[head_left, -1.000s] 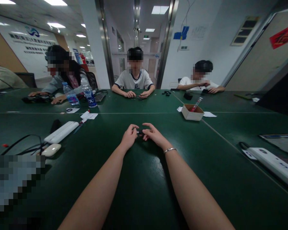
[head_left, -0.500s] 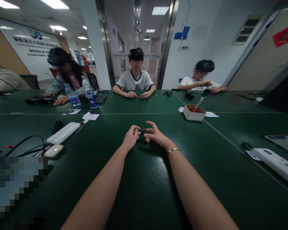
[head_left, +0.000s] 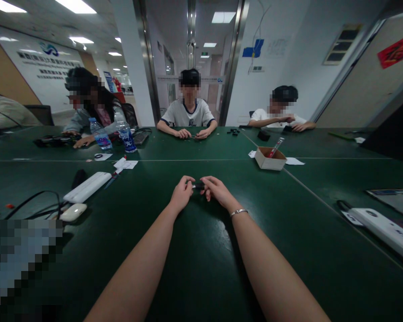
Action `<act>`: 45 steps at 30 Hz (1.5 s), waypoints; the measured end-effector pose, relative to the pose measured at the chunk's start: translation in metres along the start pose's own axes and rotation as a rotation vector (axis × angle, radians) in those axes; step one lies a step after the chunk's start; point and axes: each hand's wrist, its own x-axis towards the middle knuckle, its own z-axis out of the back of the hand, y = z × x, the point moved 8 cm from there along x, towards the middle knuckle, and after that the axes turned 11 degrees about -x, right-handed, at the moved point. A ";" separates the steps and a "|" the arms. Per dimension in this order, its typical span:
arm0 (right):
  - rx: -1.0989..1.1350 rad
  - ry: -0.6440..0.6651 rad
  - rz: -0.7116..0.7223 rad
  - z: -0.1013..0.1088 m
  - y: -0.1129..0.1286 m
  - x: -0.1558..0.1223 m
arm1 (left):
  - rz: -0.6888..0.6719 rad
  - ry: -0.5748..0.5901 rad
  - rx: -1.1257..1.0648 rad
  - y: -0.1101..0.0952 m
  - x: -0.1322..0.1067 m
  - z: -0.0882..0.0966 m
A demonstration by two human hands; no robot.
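Note:
Over the green table, a small black stick with a silver end [head_left: 198, 186] lies level between my hands; it is too small to name surely. My left hand [head_left: 181, 195] is closed on its silver end, thumb and fingers pinching. At the black end, my right hand [head_left: 219, 191] is closed, its thumb and index finger pressed on the piece and the other fingers curled under. The fingers cover both ends of the stick. A metal bracelet [head_left: 239, 212] circles my right wrist.
A small open box [head_left: 270, 162] with a red-and-clear tube stands ahead right. Leftward lie a white power strip [head_left: 87, 188], a pale mouse-like object [head_left: 74, 212] and cables. Two bottles [head_left: 126, 136] stand farther back. Another white strip [head_left: 383, 228] lies right. Several people sit across the table.
My right hand's raised, spread fingers have come down and closed on the black end of the stick. My left hand keeps its pinch in nearly the same place.

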 end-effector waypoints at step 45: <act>0.160 0.083 0.049 0.001 0.003 -0.006 | 0.016 -0.003 -0.018 -0.006 -0.001 0.001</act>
